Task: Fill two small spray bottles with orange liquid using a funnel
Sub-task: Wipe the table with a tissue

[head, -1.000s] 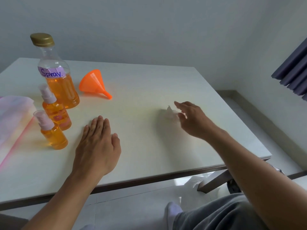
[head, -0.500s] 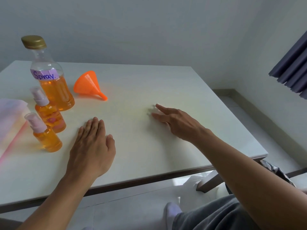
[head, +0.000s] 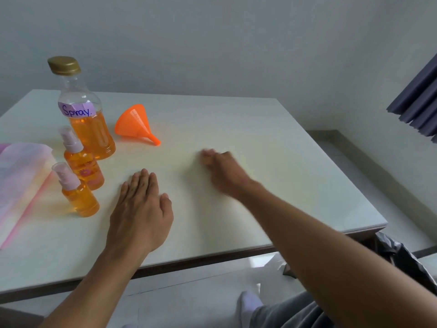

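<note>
Two small spray bottles stand capped at the table's left, one with a printed label and a shorter one, both holding orange liquid. Behind them is a large clear bottle labelled "Spray", gold-capped and about half full of orange liquid. An orange funnel lies on its side to the right of it. My left hand rests flat on the table, fingers apart. My right hand is motion-blurred at mid-table, fingers curled over a small white tissue.
A pastel pink-striped sheet lies at the table's left edge. A dark plastic bag sits on the floor beyond the table's right corner. A dark curtain hangs at the right wall.
My right hand has slid leftward across the table with the white tissue under its fingers. My left hand stays flat in place.
</note>
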Demonstrator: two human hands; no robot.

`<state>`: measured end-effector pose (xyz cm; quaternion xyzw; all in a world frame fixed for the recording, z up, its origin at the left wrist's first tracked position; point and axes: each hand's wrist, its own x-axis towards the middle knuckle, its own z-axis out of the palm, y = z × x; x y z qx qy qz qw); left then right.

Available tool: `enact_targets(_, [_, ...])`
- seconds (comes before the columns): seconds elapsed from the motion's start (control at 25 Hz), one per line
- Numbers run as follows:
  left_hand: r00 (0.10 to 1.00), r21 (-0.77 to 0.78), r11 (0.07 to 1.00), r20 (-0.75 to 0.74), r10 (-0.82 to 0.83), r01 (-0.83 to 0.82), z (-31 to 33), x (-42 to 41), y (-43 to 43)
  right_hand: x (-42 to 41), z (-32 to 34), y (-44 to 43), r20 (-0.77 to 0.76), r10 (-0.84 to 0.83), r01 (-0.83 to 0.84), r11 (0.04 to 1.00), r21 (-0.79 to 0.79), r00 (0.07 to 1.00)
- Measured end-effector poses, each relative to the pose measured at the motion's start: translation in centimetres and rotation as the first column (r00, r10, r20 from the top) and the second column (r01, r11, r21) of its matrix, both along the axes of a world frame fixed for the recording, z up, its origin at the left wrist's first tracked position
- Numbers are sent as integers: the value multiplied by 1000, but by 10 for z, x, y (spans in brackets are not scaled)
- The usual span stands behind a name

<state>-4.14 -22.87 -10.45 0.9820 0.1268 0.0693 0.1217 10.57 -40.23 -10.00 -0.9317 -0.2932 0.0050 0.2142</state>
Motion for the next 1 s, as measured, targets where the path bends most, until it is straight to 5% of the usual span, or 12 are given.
enact_targets(0.08, [1000, -7, 1000, 8, -11, 11, 0, -1, 2, -41, 0, 19, -8, 182, -182, 983, -16, 983])
enact_targets(0.2, [1000, -18, 1000, 3, -12, 12, -1, -1, 3, -58, 12, -43, 44, 234, -234, 972, -12, 971])
enact_targets(0.32, [1000, -8, 1000, -10, 2, -2, -3, 0, 1, -15, 20, -137, 145, -115, 132, 985, -115, 983])
enact_targets(0.4, [1000, -4, 1000, -7, 4, -4, -2, 1, -1, 13, 25, -168, 74, -478, 483, 855, -190, 875])
enact_targets(0.48, [1000, -1, 1000, -9, 5, -5, -1, 1, -2, 15, 26, -139, 11, -605, 601, 789, -131, 796])
enact_targets(0.64, [1000, 5, 1000, -22, 1, -1, 0, 0, 1, -58, -10, -33, 25, -158, 160, 981, -110, 987])
enact_targets(0.8, [1000, 6, 1000, -22, -7, 7, -2, 0, 3, -124, 7, -76, 8, 130, -130, 992, 8, 992])
enact_targets(0.92, [1000, 1, 1000, -24, -3, 3, -1, -1, 1, -69, 9, -151, 96, -196, 208, 969, -133, 976])
enact_targets(1.0, [1000, 2, 1000, -26, 2, -2, 0, -1, -1, -26, 14, -177, 109, -481, 493, 848, -195, 870])
